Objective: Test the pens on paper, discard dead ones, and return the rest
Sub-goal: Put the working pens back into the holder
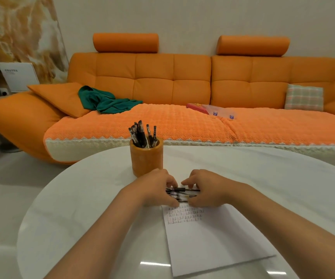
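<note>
A: Head view, quick. Where are the hands?

B: Both over the white round table (pixel 78 208), at the far edge of the paper (pixel 213 240). The left hand (pixel 158 188) and right hand (pixel 206 188) face each other, almost touching.

A: Grip?

B: Both have curled fingers closed around the loose pens (pixel 183 192), a small bunch of black ones lying crosswise between the palms. Left takes one end, right takes the other. Fingers come over the top, thumbs sit at the near side.

A: On the table or lifted?

B: Can't tell, the hands cover too much. The bunch sits right at the paper's top edge.

A: Paper?

B: White sheet, lying flat, angled slightly. Rows of small scribbles (pixel 184 215) near its top, just below the hands.

A: Other pens?

B: The cup pens (pixel 142 135) stand upright in an orange pen cup (pixel 146 160), just beyond the left hand, near it. Touching or not, can't tell.

A: Background?

B: An orange sofa (pixel 152 77) behind the table. A green cloth (pixel 106 102) is bunched on its seat at left beside an orange cushion (pixel 60 97), a checked pillow (pixel 303 97) at right, and clear plastic boxes (pixel 221 112) between them.
</note>
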Action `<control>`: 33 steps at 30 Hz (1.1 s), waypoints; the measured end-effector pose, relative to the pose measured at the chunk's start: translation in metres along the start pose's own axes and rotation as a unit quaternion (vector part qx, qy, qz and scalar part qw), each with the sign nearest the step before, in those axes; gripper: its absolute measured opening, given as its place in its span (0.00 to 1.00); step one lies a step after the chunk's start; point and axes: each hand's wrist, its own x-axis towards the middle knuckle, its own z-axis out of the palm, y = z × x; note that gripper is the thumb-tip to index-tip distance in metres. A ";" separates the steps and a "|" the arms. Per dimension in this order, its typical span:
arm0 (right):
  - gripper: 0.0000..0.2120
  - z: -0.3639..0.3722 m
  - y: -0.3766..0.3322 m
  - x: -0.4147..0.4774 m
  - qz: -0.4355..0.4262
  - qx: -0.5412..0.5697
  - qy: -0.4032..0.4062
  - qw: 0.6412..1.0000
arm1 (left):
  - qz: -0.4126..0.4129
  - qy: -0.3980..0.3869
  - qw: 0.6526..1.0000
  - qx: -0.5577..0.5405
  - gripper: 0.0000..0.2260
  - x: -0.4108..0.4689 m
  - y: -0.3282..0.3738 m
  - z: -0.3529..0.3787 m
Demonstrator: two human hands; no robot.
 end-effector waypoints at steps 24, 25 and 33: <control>0.11 -0.003 -0.006 0.002 -0.026 0.032 0.113 0.993 | 0.013 0.173 0.931 -0.320 0.10 0.003 0.001 -0.012; 0.10 -0.005 -0.008 0.002 -0.025 0.045 0.118 0.992 | 0.014 0.190 0.918 -0.347 0.10 0.003 0.002 -0.013; 0.06 -0.022 -0.029 -0.006 0.008 0.278 0.101 0.955 | 0.018 0.279 0.840 -0.466 0.15 -0.002 0.012 -0.031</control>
